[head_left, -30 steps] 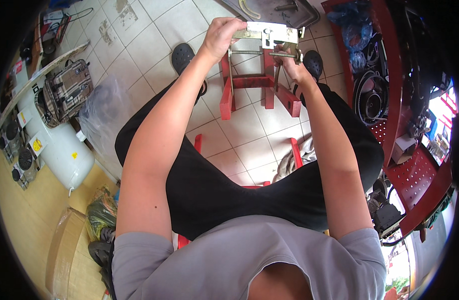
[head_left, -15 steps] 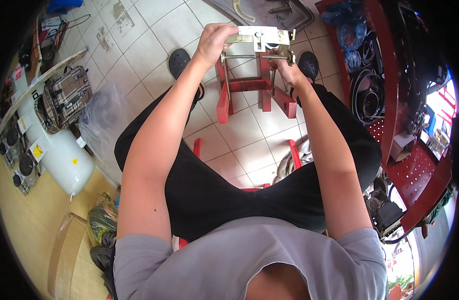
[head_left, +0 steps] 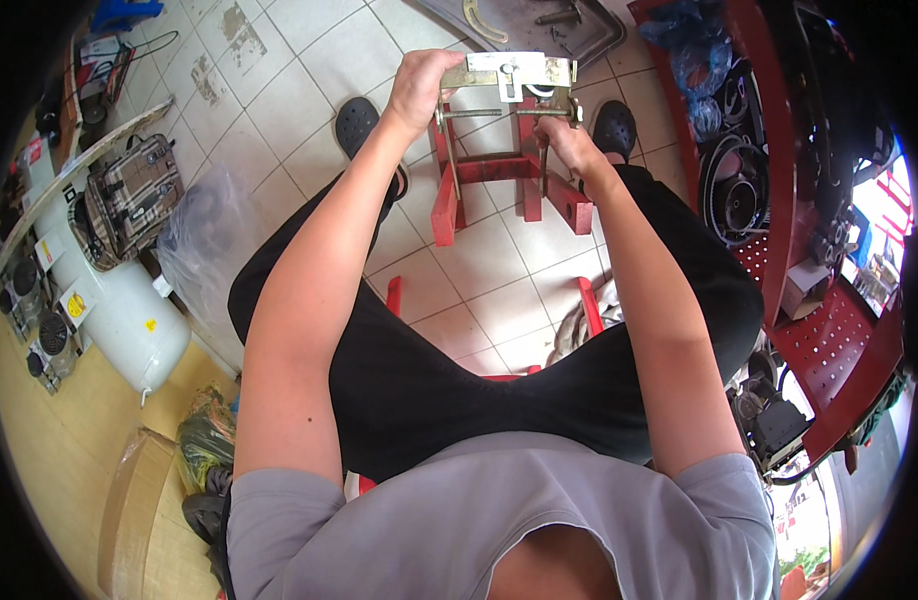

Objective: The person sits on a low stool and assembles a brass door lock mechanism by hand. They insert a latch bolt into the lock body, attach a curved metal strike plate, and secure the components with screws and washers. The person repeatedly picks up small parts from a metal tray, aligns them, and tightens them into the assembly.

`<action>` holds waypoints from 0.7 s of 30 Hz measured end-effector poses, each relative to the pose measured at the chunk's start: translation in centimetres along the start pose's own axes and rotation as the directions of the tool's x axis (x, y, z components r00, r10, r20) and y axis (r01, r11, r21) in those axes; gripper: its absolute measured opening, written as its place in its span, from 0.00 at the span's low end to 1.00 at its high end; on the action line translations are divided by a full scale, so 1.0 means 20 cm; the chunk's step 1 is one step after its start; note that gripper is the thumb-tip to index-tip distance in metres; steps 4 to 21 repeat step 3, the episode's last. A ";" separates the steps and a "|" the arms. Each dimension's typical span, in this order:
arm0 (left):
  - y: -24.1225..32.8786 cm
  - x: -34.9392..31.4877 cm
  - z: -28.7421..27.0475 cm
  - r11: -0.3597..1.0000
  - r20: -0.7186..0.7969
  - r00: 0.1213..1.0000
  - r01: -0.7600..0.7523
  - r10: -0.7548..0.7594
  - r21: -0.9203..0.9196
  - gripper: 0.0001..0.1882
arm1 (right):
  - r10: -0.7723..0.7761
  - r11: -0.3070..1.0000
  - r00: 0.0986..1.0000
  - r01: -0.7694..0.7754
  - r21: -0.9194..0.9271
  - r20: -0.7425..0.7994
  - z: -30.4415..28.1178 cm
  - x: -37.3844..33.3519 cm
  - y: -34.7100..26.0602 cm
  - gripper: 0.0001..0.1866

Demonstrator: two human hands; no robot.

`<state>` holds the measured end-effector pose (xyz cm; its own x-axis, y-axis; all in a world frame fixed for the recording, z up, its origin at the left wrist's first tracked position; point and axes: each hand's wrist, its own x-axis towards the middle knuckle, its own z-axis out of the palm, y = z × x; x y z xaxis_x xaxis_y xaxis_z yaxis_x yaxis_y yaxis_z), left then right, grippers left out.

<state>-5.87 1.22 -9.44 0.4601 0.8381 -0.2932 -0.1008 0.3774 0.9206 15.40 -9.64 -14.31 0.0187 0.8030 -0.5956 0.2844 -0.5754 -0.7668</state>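
Observation:
A brass-coloured metal bracket (head_left: 556, 72) with a white plate (head_left: 487, 64) across its top stands over a red metal stand (head_left: 494, 170). My left hand (head_left: 417, 92) is closed round the bracket's left end. Below the plate, threaded rods (head_left: 474, 113) run crosswise, with round nuts at the outer ends. My right hand (head_left: 572, 143) is just under the right-hand rod, its fingers curled by the top of a thin upright metal bar (head_left: 544, 165). What those fingers pinch is partly hidden.
A grey tray (head_left: 604, 40) with metal parts lies beyond the stand. To the right stands a red rack (head_left: 829, 350) with coiled black parts. A white tank (head_left: 129, 320), a plaid bag (head_left: 134, 190) and a clear plastic bag (head_left: 209, 220) are at the left.
The bracket and white plate have shifted slightly left. My right hand has moved a little down, out from behind the bracket's right end. The left hand keeps its hold.

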 end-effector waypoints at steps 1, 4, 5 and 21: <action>-0.01 0.01 0.00 1.000 0.002 1.000 0.002 -0.002 -0.014 0.17 | -0.002 1.000 1.000 0.002 -0.013 0.004 0.00 0.00 0.00 0.15; -0.03 0.02 -0.02 1.000 0.028 1.000 0.012 -0.012 -0.015 0.17 | -0.004 1.000 1.000 0.004 -0.025 0.007 -0.01 0.00 0.00 0.15; -0.03 0.02 -0.02 1.000 0.028 1.000 0.012 -0.012 -0.015 0.17 | -0.004 1.000 1.000 0.004 -0.025 0.007 -0.01 0.00 0.00 0.15; -0.03 0.02 -0.02 1.000 0.028 1.000 0.012 -0.012 -0.015 0.17 | -0.004 1.000 1.000 0.004 -0.025 0.007 -0.01 0.00 0.00 0.15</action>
